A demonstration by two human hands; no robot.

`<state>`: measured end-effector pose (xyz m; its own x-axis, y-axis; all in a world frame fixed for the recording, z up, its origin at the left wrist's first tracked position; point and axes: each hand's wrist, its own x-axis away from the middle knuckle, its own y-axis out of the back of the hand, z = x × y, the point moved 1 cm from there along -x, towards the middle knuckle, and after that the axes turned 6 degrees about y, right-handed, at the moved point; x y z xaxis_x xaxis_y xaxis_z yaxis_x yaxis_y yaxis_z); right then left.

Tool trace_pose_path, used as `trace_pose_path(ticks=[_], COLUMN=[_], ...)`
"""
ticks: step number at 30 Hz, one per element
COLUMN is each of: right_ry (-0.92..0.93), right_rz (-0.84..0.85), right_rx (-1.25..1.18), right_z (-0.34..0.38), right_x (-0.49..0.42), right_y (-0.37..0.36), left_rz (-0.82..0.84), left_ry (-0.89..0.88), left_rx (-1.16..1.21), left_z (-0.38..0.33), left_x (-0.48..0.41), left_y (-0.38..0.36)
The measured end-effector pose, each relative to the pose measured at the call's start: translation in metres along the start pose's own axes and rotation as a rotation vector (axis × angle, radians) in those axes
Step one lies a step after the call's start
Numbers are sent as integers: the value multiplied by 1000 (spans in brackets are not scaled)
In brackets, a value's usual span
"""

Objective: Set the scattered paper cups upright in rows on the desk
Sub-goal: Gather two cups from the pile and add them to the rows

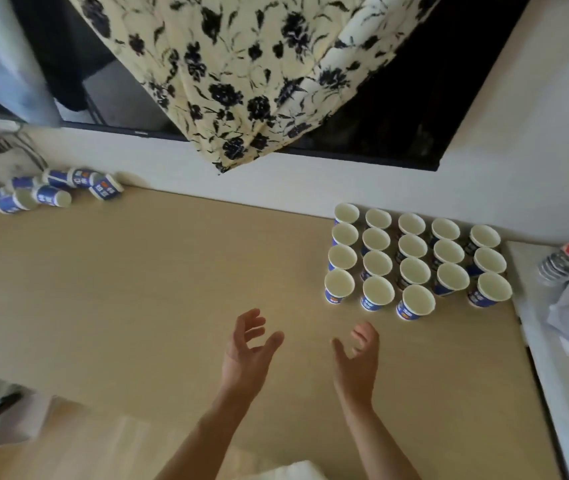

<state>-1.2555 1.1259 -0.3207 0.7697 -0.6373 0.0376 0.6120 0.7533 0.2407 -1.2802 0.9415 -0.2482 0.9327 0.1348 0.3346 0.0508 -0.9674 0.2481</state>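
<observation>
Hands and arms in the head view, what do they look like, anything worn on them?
Both forearms are bare as far as the frame shows: no sleeves in view. The left hand and right hand wear no gloves, and I see no watch, bracelet or ring. Fingers are slim; the picture is too soft to judge nails.

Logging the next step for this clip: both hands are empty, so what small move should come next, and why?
Probably the left hand reaches to the far-left pile of tipped cups for one. The right hand is empty too. The upright grid has shorter fourth and fifth columns, so those gaps want filling.
</observation>
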Motion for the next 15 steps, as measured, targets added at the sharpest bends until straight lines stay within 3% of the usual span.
trace_pose_path(ticks=[6,15], right_ry=[124,166], right_rz=[187,360], right_rx=[-30,-55], right_z=[77,132], right_x=[79,198], right_y=[-100,-223], left_rz=[-150,-256], left_ry=[-18,-50], left_rx=[161,246], left_z=[26,45], left_x=[13,29], left_y=[133,289])
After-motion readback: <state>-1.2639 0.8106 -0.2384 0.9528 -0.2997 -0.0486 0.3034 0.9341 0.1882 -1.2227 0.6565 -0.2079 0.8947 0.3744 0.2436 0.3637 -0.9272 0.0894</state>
